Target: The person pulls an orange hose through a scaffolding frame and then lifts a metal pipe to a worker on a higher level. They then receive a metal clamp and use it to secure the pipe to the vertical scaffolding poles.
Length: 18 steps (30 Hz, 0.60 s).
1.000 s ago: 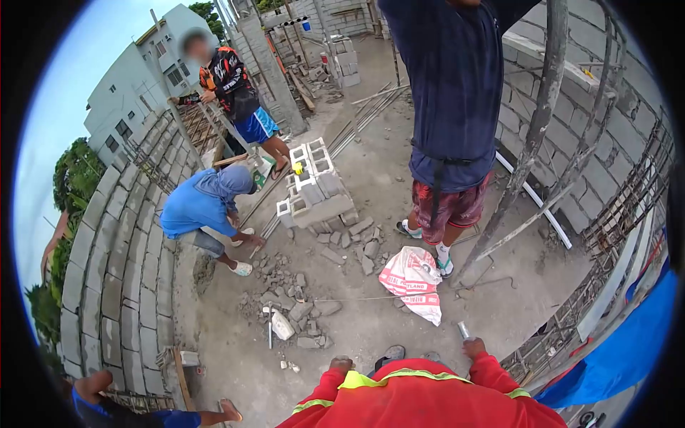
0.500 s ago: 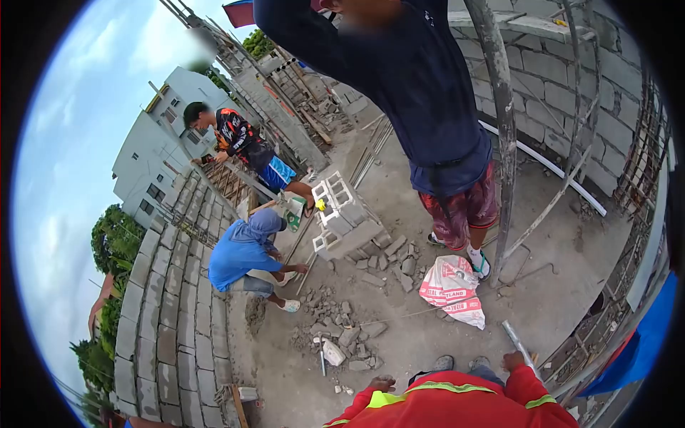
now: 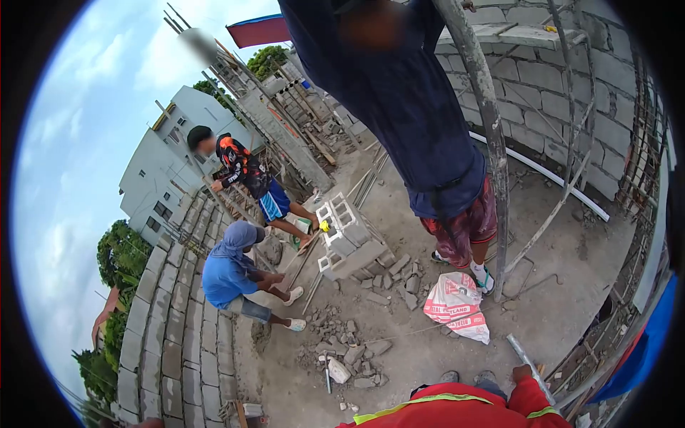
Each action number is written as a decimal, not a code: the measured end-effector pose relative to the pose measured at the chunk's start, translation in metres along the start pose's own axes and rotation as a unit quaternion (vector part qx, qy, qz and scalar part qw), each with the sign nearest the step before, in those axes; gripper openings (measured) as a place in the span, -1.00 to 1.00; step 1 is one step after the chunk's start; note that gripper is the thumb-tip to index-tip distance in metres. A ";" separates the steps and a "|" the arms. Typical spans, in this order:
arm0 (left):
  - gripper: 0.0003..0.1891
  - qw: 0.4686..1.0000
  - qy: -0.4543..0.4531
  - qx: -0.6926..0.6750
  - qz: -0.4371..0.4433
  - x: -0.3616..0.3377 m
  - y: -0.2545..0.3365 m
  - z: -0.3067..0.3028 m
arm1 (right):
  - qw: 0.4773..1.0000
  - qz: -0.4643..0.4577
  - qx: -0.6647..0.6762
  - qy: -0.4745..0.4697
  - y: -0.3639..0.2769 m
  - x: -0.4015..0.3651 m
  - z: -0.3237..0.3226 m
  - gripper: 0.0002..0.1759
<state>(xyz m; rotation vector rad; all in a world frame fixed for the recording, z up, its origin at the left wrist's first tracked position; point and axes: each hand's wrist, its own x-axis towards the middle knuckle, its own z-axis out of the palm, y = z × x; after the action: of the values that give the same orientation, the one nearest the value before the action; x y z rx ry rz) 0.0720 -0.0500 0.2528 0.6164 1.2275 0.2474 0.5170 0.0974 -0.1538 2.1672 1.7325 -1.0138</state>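
Note:
My right hand (image 3: 522, 373) is at the bottom right, at the end of a red sleeve. It is closed against a grey metal pipe (image 3: 526, 359) that slants up beside it; the fingers are small in view and partly hidden. My left hand does not show plainly; only the red top (image 3: 449, 409) with its yellow-green stripe is seen on that side. Below my shoes (image 3: 485, 378), a torn white and red cement bag (image 3: 457, 305) lies on the concrete floor. Broken block rubble (image 3: 351, 348) lies to its left, with a hammer-like tool (image 3: 328, 374) beside it.
A person in dark blue (image 3: 421, 107) stands close by, arms raised, behind a scaffold post (image 3: 492, 128). Hollow blocks (image 3: 346, 232) are stacked mid-floor. A person in light blue (image 3: 228, 274) crouches beside a block wall (image 3: 171, 342); another in a patterned top (image 3: 242, 160) bends beyond.
My left hand, seen earlier beside the red top, has gone from there. My right hand stays by the pipe. The crouching person has drawn their hands in, and the view has tilted up slightly.

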 end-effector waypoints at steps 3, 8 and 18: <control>-0.68 1.000 -0.005 0.002 0.007 -0.004 0.003 -0.002 | 0.972 -0.083 -0.200 0.095 -0.007 0.005 0.002 -0.76; -0.65 1.000 -0.017 -0.002 0.014 -0.011 0.003 -0.005 | 0.998 0.005 0.049 0.033 -0.022 0.005 -0.016 -0.74; -0.61 0.998 -0.067 -0.004 0.016 -0.019 0.001 -0.009 | 0.955 -0.146 -0.257 -0.003 -0.035 -0.019 -0.041 -0.73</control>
<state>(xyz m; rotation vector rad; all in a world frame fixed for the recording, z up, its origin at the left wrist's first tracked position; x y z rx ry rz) 0.0575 -0.0559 0.2672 0.6350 1.0881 0.2339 0.4994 0.1149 -0.1020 1.6163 2.0706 -0.5279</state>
